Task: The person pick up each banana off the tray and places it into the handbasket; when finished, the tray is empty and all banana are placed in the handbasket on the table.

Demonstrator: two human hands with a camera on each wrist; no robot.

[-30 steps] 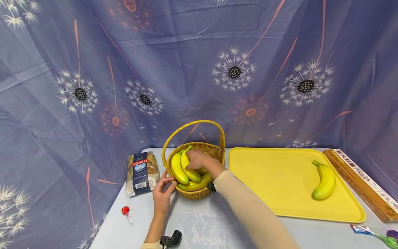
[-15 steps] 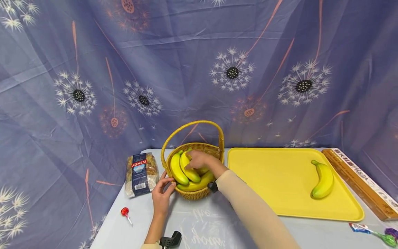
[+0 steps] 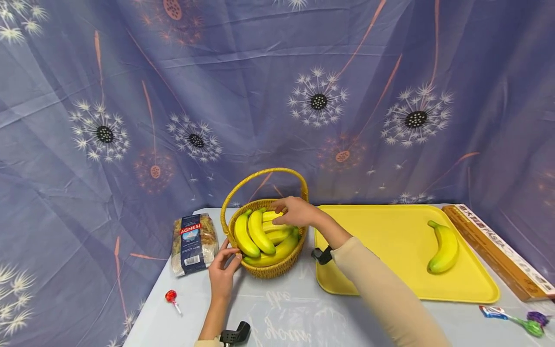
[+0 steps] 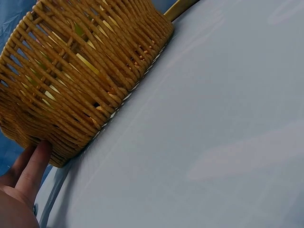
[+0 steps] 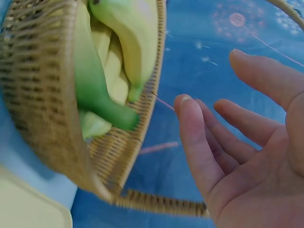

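Two hands (image 3: 223, 277) at basket (image 3: 277, 270) rim, tray (image 3: 390, 289) adjacent

Wicker basket (image 3: 269, 270), yellow, arched handle upright, stands on the table left of the tray. Several yellow-green bananas (image 3: 256, 236) lie piled inside, stems at the far rim.

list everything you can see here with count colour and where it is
basket: 1, tan wicker with handle, table centre
bananas: several, yellow-green, in basket
banana: 1, yellow-green, on tray
tray: 1, yellow, right of basket
pasta bag: 1, clear with dark label, left of basket
lollipop: 1, red, front left
box: 1, long, brown, right of tray
toothbrush: 1, green, front right
backdrop: 1, blue, dandelion print
left hand: touches basket wall
right hand: open, over basket rim
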